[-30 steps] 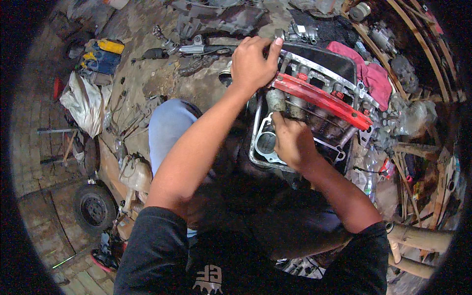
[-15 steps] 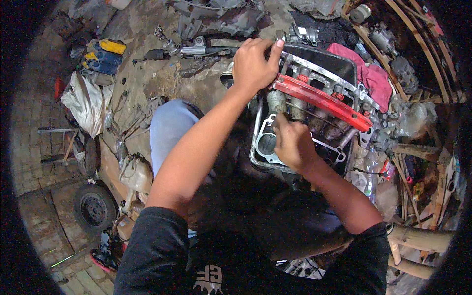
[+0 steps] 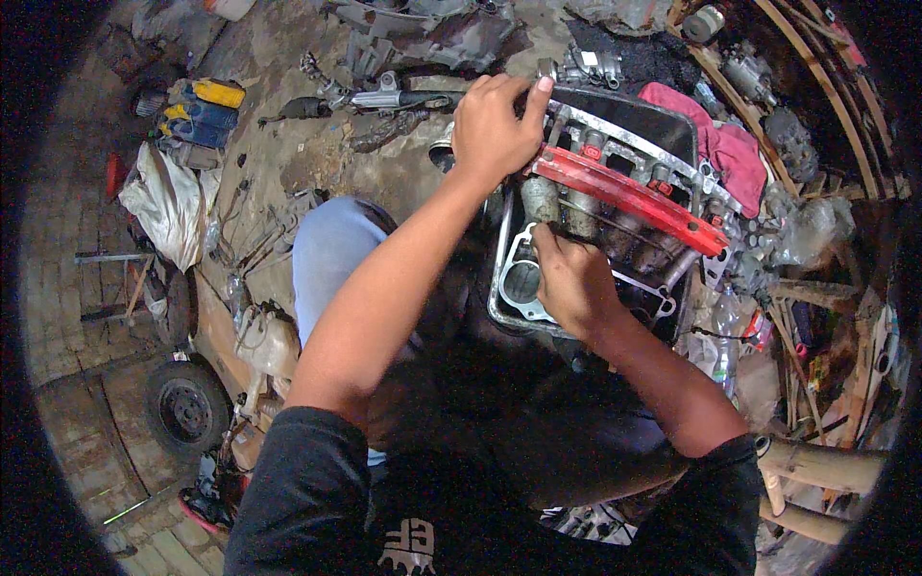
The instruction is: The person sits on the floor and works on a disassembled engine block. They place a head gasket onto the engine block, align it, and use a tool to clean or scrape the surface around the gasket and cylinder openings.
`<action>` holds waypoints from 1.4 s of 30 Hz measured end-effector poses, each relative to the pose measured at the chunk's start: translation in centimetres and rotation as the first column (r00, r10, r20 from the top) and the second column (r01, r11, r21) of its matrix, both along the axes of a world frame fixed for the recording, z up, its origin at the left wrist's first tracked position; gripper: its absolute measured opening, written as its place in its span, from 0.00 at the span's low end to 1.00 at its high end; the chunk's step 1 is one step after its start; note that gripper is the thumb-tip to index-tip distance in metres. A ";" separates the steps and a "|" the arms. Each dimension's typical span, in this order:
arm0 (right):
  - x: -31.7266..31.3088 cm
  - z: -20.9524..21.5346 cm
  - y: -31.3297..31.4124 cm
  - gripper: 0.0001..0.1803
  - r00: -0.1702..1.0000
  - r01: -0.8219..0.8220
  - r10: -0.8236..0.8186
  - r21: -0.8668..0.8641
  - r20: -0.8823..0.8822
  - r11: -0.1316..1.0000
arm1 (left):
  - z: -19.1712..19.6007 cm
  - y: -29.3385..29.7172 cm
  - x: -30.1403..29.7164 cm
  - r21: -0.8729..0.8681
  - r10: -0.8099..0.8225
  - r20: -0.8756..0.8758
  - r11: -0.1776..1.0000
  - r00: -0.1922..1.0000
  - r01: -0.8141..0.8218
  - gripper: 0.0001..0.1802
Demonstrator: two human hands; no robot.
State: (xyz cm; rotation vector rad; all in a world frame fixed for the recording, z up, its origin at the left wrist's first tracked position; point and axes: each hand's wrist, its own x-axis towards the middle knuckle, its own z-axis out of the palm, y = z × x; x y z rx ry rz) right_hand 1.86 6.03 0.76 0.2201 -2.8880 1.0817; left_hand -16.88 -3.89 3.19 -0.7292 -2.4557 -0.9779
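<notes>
An intake manifold with dirty metal runners and a red rail across it lies before me, tilted down to the right. My left hand is wrapped round its upper left end, thumb up on the metal edge. Below the runners my right hand is closed in a pinch, its fingertips close to a silver flange with a round opening. Whatever those fingers hold, if anything, is hidden by the hand. A black tray with a pale rim lies under the manifold.
A pink cloth lies right of the manifold, near a clear plastic bottle. Metal parts, including a grey shaft-like part, litter the far floor. On the left are a wheel, a white sack and bottles with yellow tops.
My right hand has turned slightly and shifted a little at the same spot by the flange. My left hand keeps its hold, and the manifold stays in place.
</notes>
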 end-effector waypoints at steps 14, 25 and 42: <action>0.2 0.2 -0.4 0.09 0.996 0.035 -0.031 -0.041 0.087 0.999 | -0.1 0.1 0.1 0.019 -0.002 0.013 1.000 1.000 0.001 0.25; -0.6 -0.4 0.8 0.07 0.995 0.022 -0.041 -0.207 -0.089 0.978 | 0.2 0.0 0.2 0.010 -0.003 0.010 1.000 1.000 0.003 0.24; -1.0 1.1 0.7 0.03 0.989 0.127 -0.103 -0.254 0.104 0.959 | -0.5 0.3 -0.2 0.025 0.012 -0.021 1.000 1.000 -0.011 0.25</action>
